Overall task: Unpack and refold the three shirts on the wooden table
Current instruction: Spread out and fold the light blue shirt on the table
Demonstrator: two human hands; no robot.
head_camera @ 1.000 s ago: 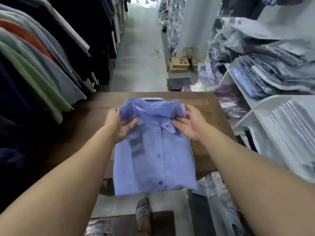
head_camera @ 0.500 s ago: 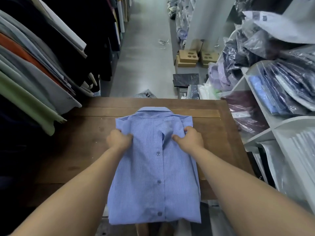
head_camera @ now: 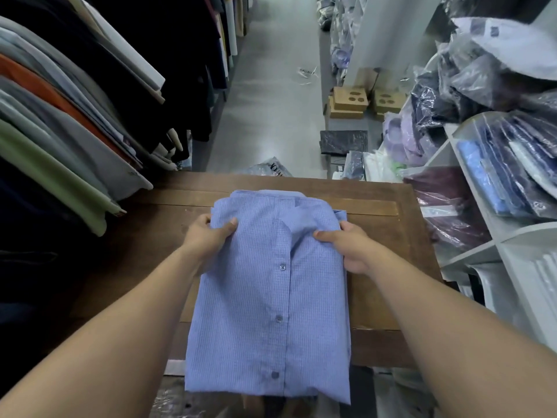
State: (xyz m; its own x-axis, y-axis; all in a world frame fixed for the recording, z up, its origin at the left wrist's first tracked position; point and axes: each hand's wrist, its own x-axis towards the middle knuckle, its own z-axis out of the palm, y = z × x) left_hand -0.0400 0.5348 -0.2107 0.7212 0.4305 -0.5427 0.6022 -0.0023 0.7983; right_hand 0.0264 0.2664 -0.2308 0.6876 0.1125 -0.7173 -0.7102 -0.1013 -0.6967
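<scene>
A folded blue shirt is laid button-side up on the wooden table, its lower edge hanging past the near edge of the tabletop. Its left shoulder is gripped by the left hand, thumb on top and fingers curled under the fabric. The right side near the collar is grasped in the same way by the right hand.
</scene>
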